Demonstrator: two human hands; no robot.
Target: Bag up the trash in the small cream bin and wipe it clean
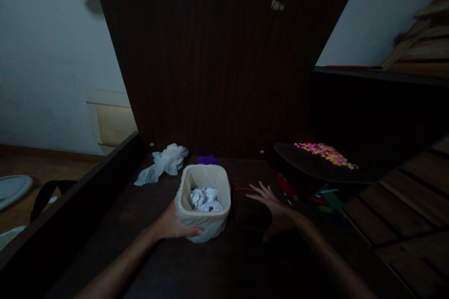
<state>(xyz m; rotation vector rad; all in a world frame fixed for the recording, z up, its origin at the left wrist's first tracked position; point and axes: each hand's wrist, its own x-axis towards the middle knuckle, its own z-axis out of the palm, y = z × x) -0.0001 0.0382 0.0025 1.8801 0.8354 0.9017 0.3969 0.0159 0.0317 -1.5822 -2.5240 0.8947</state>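
A small whitish waste bin [224,191] stands upright on the dark desk, a plastic liner folded over its rim and several crumpled papers [205,199] inside. My left hand [175,223] is wrapped round the bin's left side and near corner, thumb across the front. To the right of the bin lies a dark object with a reddish-brown rounded rectangular rim [235,210]; its kind is hard to tell in the dim light. My right hand [277,210] is over that object's right edge, fingers spread, holding nothing. Whether it touches the rim I cannot tell.
A crumpled translucent plastic bag [166,161] lies at the back left, and a purple item [206,160] sits behind the bin. On the right, a corner shelf [298,161] bears pink and yellow pieces [326,153]. A raised side board [87,191] bounds the left.
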